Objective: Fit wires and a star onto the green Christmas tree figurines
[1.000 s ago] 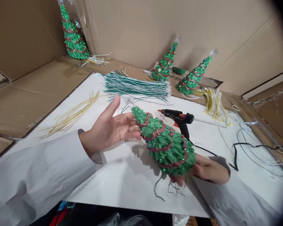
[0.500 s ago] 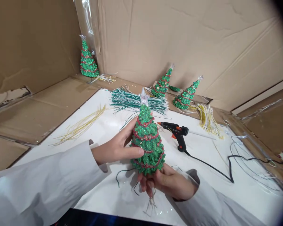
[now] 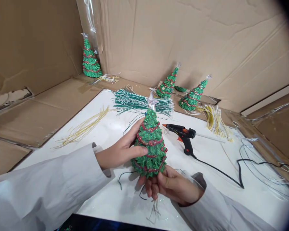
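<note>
I hold the tree (image 3: pixel 155 148) over the near part of the counter (image 3: pixel 106 205), star (image 3: pixel 152 102) uppermost. My left grip (image 3: pixel 124 150) is partly curled round its side, thumb in front, fingers behind; my right grip (image 3: pixel 177 186) closes about the base, thin wires (image 3: pixel 155 208) showing below it. I judge the step in hand to be steadying and checking the tree. The next move seems to call for light pressure, sparing the red garland (image 3: pixel 156 141).

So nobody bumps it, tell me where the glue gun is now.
In the head view, the glue gun lies on the white tabletop, right of the held tree, its orange tip toward the tree.
</note>
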A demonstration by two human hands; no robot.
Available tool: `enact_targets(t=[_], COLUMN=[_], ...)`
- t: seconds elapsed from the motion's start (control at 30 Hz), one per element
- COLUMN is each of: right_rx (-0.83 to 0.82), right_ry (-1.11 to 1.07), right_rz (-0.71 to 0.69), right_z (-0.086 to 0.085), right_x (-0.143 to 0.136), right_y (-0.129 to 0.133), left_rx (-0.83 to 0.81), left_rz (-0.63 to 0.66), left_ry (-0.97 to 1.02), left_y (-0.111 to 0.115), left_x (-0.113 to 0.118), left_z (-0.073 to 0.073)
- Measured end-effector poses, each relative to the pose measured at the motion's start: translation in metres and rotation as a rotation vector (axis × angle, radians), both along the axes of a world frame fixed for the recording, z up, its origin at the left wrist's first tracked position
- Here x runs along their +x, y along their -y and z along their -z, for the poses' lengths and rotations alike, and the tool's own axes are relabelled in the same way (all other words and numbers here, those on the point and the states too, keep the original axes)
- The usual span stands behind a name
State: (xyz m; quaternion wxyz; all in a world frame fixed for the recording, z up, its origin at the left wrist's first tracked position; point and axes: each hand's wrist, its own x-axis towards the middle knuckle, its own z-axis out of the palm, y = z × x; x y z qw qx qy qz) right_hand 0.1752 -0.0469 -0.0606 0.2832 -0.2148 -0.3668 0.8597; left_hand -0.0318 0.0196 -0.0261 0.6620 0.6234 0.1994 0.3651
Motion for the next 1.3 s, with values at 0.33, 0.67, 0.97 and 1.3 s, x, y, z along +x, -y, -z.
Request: enact_targets(t=[0.33,0.67,0.97,1.3], right_rx=[-0.003,0.912,1.299,1.157], right_ry=[0.102,1.117,1.234,1.314], right_rz=[0.011,0.572,0.508,0.45], right_z=[-0.015,-0.024,-0.006,-0.015], right_x=[0.003,0.014,0.01,0.004], right_y=[-0.006,-0.012,-0.026,-0.02], left_rx=[0.143,0.545,0.547,0.512], left_rz=[-0.135,-0.135,-0.167,-0.196], left_ry=[-0.046,-0.205,-0.184,-0.182], left_y=[-0.007,-0.008,-0.008,-0.005], left_x=[-0.005,-0.002,0.002,0.006], left_z=[0.003,-0.005,-0.005,-0.006])
